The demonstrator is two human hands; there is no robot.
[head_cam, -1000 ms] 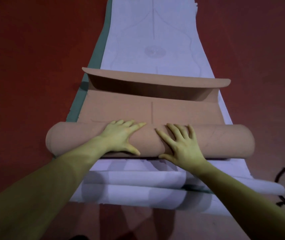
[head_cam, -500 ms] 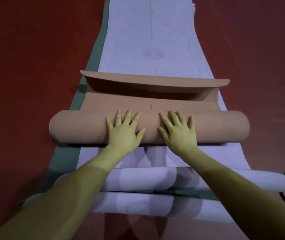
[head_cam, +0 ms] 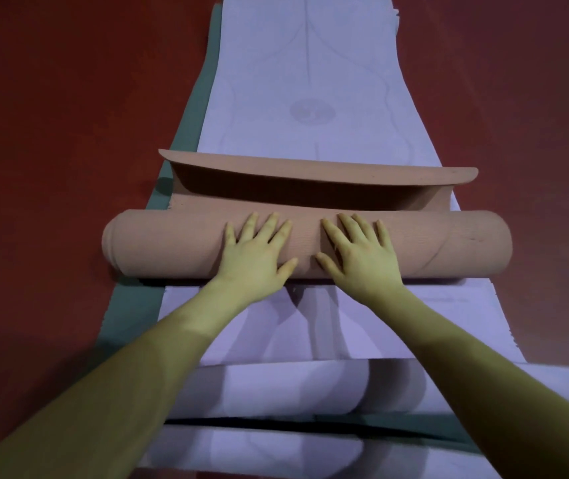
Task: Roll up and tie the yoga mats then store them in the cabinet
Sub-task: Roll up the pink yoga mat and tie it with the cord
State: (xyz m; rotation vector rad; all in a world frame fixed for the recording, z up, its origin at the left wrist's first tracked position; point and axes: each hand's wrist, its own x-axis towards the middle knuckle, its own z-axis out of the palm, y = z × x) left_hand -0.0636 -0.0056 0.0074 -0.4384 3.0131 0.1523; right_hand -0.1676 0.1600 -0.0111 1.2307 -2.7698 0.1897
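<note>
Yoga mats lie stacked lengthwise on the red floor point(head_cam: 51, 133), and in the head view the tan yoga mat point(head_cam: 172, 247) on top is mostly wound into a thick roll that runs crosswise, from the left edge of the lavender mat point(head_cam: 310, 63) beneath it past that mat's right edge. We have our left hand point(head_cam: 255, 261) and our right hand point(head_cam: 362, 261) laid side by side on the middle of the roll, palms down, fingers straight and spread, pointing away from us. Neither hand curls round the roll; both press flat on its top, with the thumbs lying along the near side. The roll therefore sits directly under our palms, reaching well out to either side of them.

Just beyond our fingertips a short unrolled stretch of the tan mat lies flat, and its far end point(head_cam: 310, 171) curls upward in a raised lip. The lavender mat runs on toward the top edge of the view, with faint printed lines and a round mark on it. A grey-green mat point(head_cam: 189, 133) shows along its left edge. Near the bottom edge, under our forearms, a lavender roll point(head_cam: 276, 388) lies crosswise.
</note>
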